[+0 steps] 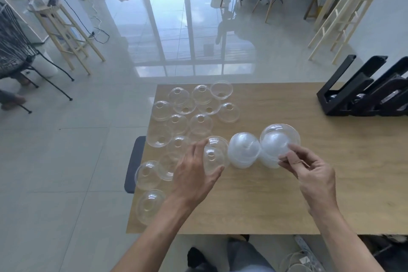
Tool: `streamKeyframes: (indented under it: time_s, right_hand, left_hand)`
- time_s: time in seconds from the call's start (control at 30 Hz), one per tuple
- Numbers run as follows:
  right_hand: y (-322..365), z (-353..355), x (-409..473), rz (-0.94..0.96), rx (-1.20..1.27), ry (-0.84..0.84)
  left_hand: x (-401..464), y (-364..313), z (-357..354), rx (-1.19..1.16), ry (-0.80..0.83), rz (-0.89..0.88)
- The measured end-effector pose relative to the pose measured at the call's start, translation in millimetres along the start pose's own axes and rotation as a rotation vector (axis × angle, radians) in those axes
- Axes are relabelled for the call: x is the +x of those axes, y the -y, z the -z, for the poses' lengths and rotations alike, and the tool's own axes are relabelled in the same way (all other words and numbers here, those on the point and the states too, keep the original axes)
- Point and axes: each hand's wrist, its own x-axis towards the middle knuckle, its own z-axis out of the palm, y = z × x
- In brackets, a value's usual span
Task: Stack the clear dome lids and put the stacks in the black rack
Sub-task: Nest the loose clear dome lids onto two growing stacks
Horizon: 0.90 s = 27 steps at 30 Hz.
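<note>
Several loose clear dome lids [178, 123] lie spread over the left part of the wooden table [287, 194]. My left hand [196, 174] grips one clear dome lid [213, 157] between thumb and fingers, just above the table. Beside it stands a whitish stack of lids [244, 150]. My right hand [309, 168] pinches the lower edge of a second stack of lids [276, 146], which lies tilted on its side. The black rack [362, 93] stands at the table's far right, apart from both hands.
A dark chair back [134, 163] pokes out at the table's left edge. Wooden stools [66, 33] and chairs stand on the tiled floor beyond. Cables and a power strip [304, 247] lie under the near edge.
</note>
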Motion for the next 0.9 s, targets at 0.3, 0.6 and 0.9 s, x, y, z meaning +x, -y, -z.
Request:
streamKeyframes:
  time_s: [0.3,0.6,0.9]
  right_hand:
    - [-5,35,59,-0.145,-0.194,-0.074]
    - [-19,43,77,-0.086,-0.577,-0.052]
    - [-32,35,91,0.195,-0.862,0.43]
  left_hand:
    - [53,-40,-70,-0.043,0.078,-0.024]
    - [63,-34,-112,0.057,0.182,0.063]
    - [61,-35,-121,-0.023,0.216,0.122]
